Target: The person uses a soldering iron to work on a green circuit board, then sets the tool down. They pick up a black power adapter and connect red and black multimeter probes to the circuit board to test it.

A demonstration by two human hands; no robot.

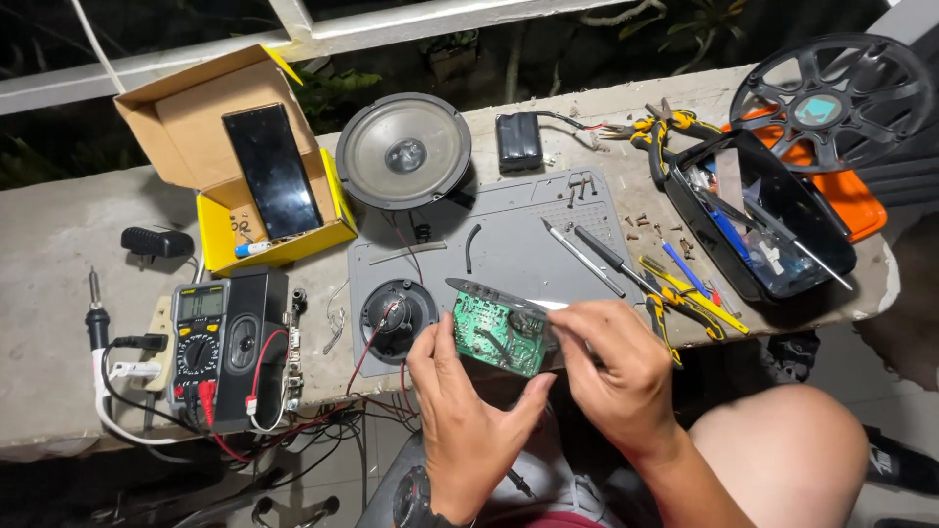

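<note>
My left hand (468, 406) and my right hand (614, 372) both hold a small green circuit board (497, 334) just in front of the concrete ledge. The left fingers grip its left and lower edge, the right fingers pinch its right edge. Thin red and black wires run from the board's left side toward a small round speaker (394, 315) lying on the grey work mat (509, 244). A wristwatch sits on my left wrist.
A large speaker (404, 150) leans at the back. An open cardboard box (240, 156) holds a dark phone. A multimeter (199, 342), black speaker box, soldering iron (96, 318), battery holder (518, 140), screwdrivers, pliers (657, 127), screws and a black tool tray (758, 215) lie around.
</note>
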